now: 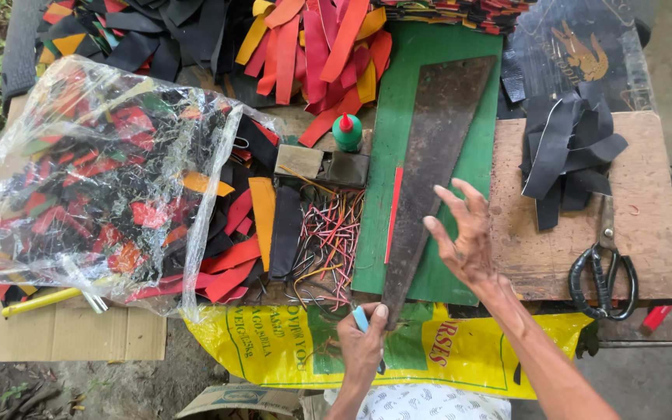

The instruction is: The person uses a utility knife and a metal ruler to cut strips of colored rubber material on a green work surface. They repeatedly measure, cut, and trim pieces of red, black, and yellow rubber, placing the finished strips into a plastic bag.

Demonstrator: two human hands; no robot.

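At the near edge of the tabletop, left hand is clenched on a small light-blue tool, thumb up by the narrow tip of the dark tapered metal plate. What kind of tool it is, can't tell; most of it is hidden in the fist.

Right hand hovers open, fingers spread and released, over the plate's right edge and the green cutting mat. Whether the palm touches anything, can't tell.

The plate lies diagonally on the mat: wide end toward the far edge, narrow end at the near edge by the left thumb. A thin red strip lies on the mat just beside the plate's left edge.

Left of the mat: a tangle of thin coloured cords, then flat strips in black, orange and red. A green glue bottle with a red cap stands at the mat's far-left side. A clear plastic bag stuffed with coloured offcuts fills the left end of the tabletop. A pile of red, orange and black strips sits along the far edge.

Right end: a wooden board carrying a bunch of black strips and black-handled scissors near its front-right corner. A yellow printed sack hangs over the near edge.
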